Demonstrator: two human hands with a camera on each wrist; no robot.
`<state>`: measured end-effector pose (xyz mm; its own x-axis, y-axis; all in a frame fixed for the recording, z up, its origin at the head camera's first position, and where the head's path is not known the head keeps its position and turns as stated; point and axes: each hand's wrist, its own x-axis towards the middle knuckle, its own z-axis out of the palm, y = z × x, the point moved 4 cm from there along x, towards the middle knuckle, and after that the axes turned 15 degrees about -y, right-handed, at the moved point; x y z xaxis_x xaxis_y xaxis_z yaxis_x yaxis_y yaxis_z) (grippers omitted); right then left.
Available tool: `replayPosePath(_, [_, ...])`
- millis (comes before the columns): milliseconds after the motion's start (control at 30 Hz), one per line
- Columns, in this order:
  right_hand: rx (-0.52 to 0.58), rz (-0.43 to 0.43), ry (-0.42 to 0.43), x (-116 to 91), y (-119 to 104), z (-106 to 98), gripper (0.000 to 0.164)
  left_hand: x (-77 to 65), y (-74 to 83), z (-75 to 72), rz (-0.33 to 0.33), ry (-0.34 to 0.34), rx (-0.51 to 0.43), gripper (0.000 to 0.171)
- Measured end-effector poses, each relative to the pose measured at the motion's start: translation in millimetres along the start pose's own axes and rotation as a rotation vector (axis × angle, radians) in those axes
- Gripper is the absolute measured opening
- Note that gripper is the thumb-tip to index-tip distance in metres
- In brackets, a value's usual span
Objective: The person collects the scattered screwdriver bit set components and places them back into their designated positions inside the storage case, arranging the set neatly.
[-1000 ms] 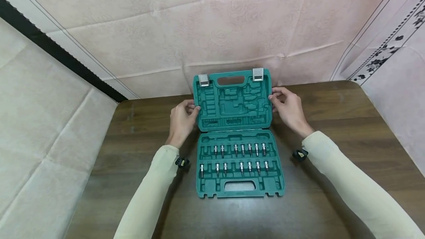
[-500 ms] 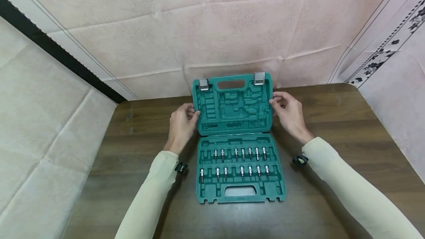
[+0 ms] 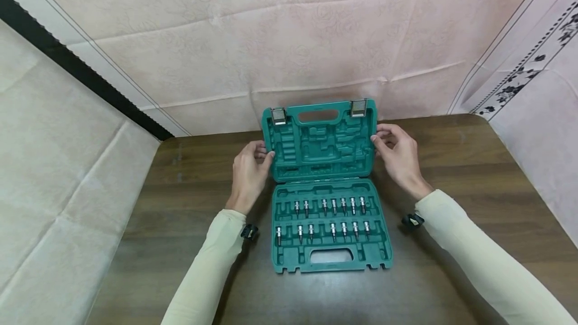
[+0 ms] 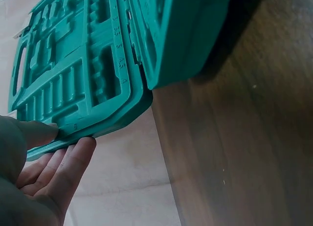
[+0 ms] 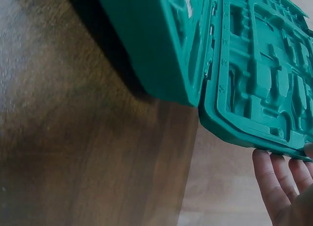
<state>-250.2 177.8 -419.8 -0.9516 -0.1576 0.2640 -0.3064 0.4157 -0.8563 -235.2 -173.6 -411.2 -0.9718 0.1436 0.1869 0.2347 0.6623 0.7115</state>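
A green plastic socket case lies unfolded in the head view, its lid (image 3: 321,150) raised at the back and its base (image 3: 289,259) flat on the table. Two rows of metal bit sockets (image 3: 334,206) sit in the base; the lid's moulded slots hold nothing. My left hand (image 3: 249,172) pinches the lid's left edge, thumb on the inner face and fingers behind, as the left wrist view shows with the thumb (image 4: 41,133). On the opposite side my right hand (image 3: 399,157) pinches the lid's right edge, its fingers (image 5: 271,179) under the rim in the right wrist view.
The brown wooden table (image 3: 189,245) extends to both sides of the case and in front of it. Behind its far edge hangs a pale patterned cloth (image 3: 293,39), close to the lid's top. Two metal latches (image 3: 358,108) stick up from the lid.
The case shifts slightly toward me in the view, then a little to the right. Both hands stay on the lid's edges and move along with it.
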Motion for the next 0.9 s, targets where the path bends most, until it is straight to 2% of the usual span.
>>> replayPosePath(467, [0.002,-0.064,0.057,-4.6,-2.6,-7.2,0.027,-1.9,2.8,6.7,0.084,0.048,-0.084,0.024])
replayPosePath(700, [-0.029,-0.057,0.067,-12.9,-7.0,-10.2,0.028,-5.3,3.0,9.8,0.151,0.071,-0.119,0.025])
replayPosePath(900, [-0.035,-0.083,0.085,-20.3,-13.5,-13.2,0.028,-8.0,4.9,9.5,0.184,0.092,-0.143,0.026])
